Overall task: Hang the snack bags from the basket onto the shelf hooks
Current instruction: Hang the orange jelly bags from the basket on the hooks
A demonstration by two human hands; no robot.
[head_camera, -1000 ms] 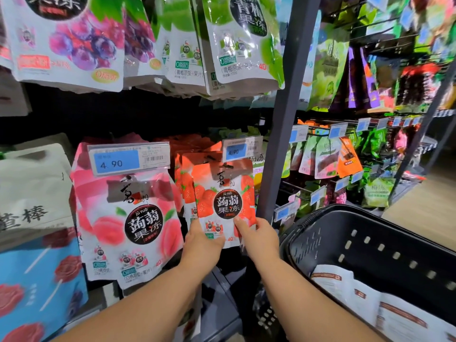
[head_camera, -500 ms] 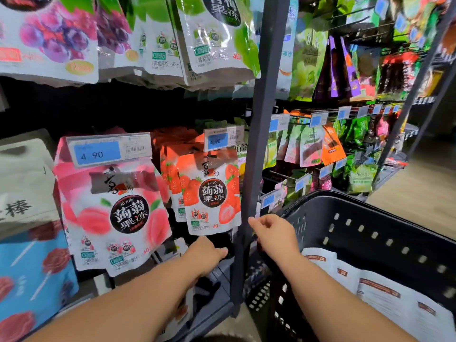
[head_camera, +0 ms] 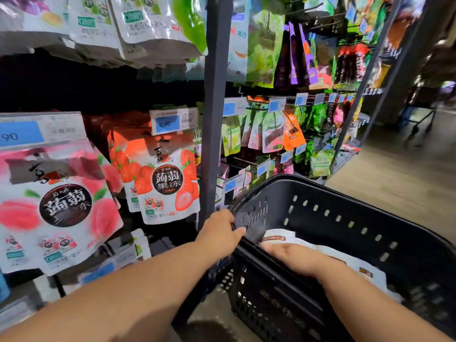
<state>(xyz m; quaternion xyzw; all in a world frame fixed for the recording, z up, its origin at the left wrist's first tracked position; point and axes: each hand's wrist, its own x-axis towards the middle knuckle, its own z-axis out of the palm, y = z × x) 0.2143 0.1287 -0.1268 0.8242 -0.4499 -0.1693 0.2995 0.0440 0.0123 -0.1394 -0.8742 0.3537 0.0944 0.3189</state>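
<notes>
left hand [head_camera: 219,234] grips basket [head_camera: 320,218], right hand [head_camera: 293,257] touches bags [head_camera: 280,236]

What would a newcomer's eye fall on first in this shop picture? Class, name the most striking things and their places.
The bright strawberry bag hangs at centre, with a pink peach bag at left. A black basket fills the lower right; the left hand grips its near rim, and the right hand lies on a white snack bag inside.

Brown plank floor [head_camera: 399,188], dim aisle [head_camera: 439,119]
</notes>
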